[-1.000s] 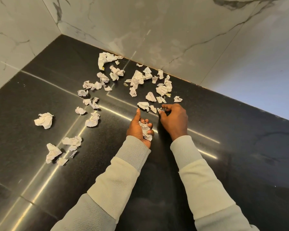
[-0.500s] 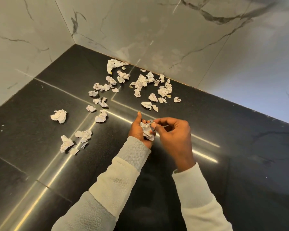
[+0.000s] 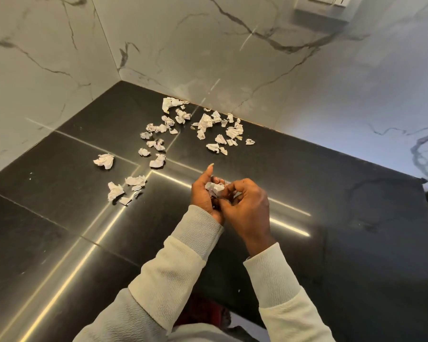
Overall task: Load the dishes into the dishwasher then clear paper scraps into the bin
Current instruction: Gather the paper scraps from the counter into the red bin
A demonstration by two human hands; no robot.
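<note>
My left hand (image 3: 202, 195) is cupped palm up over the black counter (image 3: 344, 218) and holds a wad of crumpled paper scraps (image 3: 215, 188), thumb pointing away from me. My right hand (image 3: 251, 207) is right beside it, fingers curled, its thumb and fingertips pinching at the wad in the left palm. Several more white scraps (image 3: 204, 124) lie scattered toward the back corner, a lone scrap (image 3: 104, 161) sits at the left, and a small group of scraps (image 3: 126, 190) is nearer me. No bin and no dishes are in view.
Marble walls (image 3: 171, 45) meet in a corner behind the scraps. A wall socket (image 3: 324, 1) is at the top right. The counter ends at the right (image 3: 424, 183) and at its front edge near my body.
My right hand picked up a scrap near the far pile and drew back to the left hand, adding it to the wad. Both hands now sit closer to me.
</note>
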